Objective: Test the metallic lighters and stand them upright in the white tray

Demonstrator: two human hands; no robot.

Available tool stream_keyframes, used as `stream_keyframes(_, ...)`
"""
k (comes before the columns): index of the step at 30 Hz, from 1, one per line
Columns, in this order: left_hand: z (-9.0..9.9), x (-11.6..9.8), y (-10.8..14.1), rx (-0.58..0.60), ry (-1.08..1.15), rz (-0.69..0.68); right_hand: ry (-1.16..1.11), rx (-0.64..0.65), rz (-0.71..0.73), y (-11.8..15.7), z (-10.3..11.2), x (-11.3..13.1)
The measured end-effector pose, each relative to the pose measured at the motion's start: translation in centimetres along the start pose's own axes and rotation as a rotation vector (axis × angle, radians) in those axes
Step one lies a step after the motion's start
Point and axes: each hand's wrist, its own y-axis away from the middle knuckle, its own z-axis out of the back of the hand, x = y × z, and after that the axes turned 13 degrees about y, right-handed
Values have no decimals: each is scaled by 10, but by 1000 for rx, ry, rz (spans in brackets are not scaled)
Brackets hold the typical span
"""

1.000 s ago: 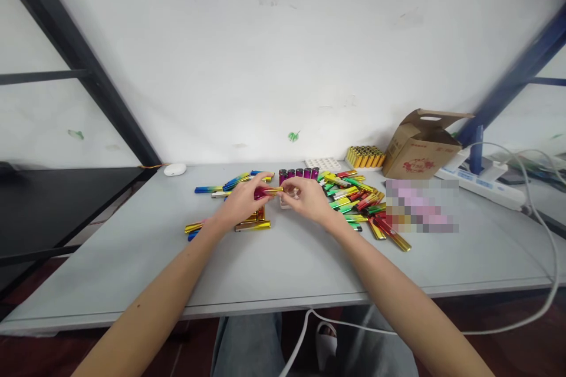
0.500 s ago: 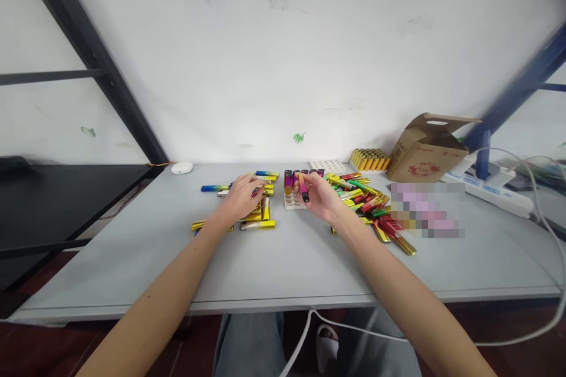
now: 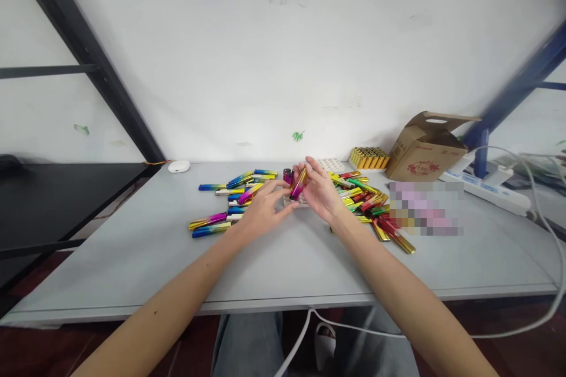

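Observation:
My right hand (image 3: 322,193) holds a shiny purple-and-gold tube (image 3: 299,184) tilted over a white holed tray (image 3: 289,201). Purple tubes with dark tops (image 3: 287,174) stand upright in that tray, partly hidden by my hands. My left hand (image 3: 264,207) has its thumb and forefinger apart, their tips close to the tube's lower end; whether they touch it I cannot tell. Left of it lie several loose metallic tubes in blue, yellow and purple (image 3: 211,230). By my right wrist spreads a pile of red, green and gold tubes (image 3: 367,203).
At the back right stand a second holed tray (image 3: 332,165), a rack of upright gold tubes (image 3: 370,159) and an open cardboard box (image 3: 418,156). A white power strip (image 3: 495,191) with cables lies at right. A small white case (image 3: 179,166) sits at back left.
My left hand has moved right from the loose tubes to the tray. The tube in my right hand has turned; its black end pointed toward me before, and now its purple end points down.

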Motion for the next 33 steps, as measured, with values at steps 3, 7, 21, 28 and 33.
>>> stream_keyframes(3,-5,6,0,-77,53,49,82,-10,46,-4,2,-6)
stream_keyframes(7,2,16,-3,-256,72,132,539,-27,251,-5,12,-8)
stream_keyframes(21,9,1,-2,-264,81,-35,1497,139,585,17,4,-29)
stream_keyframes(28,14,6,-3,-275,58,14,865,206,148,12,1,-22)
stream_keyframes(33,17,14,-2,-249,33,66,342,210,-133,10,0,-5)
